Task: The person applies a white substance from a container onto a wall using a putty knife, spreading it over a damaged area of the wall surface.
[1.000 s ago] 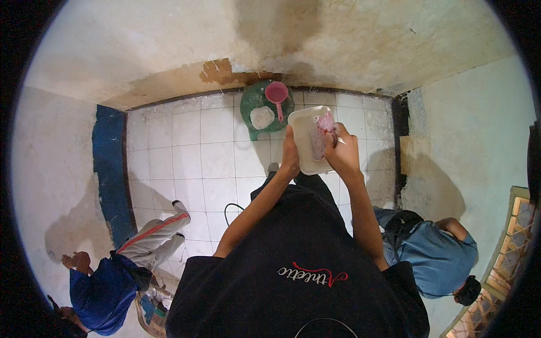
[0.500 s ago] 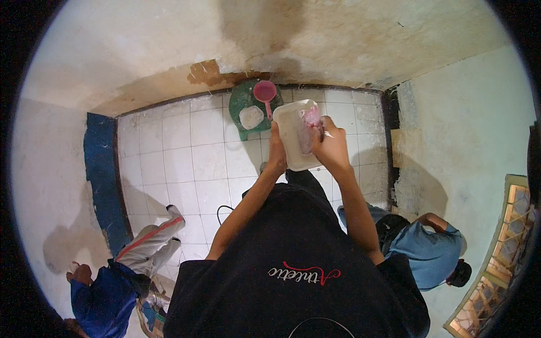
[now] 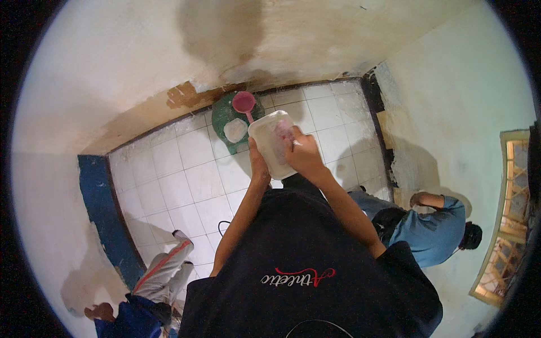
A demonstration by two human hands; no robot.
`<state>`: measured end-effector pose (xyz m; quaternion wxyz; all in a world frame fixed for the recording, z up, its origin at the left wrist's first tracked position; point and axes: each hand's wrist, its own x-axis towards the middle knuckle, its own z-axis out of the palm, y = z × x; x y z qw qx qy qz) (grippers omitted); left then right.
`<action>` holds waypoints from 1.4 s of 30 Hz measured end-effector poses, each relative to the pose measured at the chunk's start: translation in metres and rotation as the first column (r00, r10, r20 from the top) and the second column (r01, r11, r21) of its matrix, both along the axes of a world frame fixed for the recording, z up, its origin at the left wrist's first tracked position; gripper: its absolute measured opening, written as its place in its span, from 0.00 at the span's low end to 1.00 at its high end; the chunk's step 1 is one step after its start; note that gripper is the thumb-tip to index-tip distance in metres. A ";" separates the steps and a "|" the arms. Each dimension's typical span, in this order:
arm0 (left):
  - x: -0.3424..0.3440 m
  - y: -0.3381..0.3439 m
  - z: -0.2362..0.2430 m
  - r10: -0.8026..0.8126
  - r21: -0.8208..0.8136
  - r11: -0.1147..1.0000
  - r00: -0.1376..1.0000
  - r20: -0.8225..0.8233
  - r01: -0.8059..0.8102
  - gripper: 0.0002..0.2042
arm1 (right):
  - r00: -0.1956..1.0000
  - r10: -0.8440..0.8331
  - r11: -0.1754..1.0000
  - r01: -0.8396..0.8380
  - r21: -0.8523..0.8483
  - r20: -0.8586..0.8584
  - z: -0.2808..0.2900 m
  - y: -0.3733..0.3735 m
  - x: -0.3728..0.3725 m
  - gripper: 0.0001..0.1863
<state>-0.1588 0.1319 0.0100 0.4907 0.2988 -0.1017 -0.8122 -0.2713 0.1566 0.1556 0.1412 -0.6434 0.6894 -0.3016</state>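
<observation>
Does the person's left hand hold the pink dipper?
No, the left hand holds the pale tray, while the pink dipper rests on the green stool.

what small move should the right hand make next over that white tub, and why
Probably a short, gentle stroke inside the white tub: the right hand is over it with fingers at a blurred pinkish item, and the left hand holds the tub's left side, which should steady it.

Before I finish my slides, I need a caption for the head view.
Left hand holding a white tub, right hand reaching into it, a pink dipper on a green stool beyond.
</observation>
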 end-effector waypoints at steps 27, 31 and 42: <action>-0.021 0.012 0.059 -0.199 0.017 0.980 0.976 0.092 0.199 0.37 | 0.993 -0.114 0.981 0.119 0.155 -0.043 0.010 0.013 -0.027 0.16; -0.030 0.010 0.062 -0.198 0.028 0.980 0.977 0.076 0.196 0.37 | 0.991 -0.074 0.996 0.068 -0.054 -0.115 0.019 0.014 -0.034 0.13; -0.052 -0.028 0.060 -0.183 0.086 0.982 0.962 0.201 0.169 0.35 | 0.996 -0.084 0.996 0.085 0.012 -0.015 0.021 -0.029 -0.059 0.12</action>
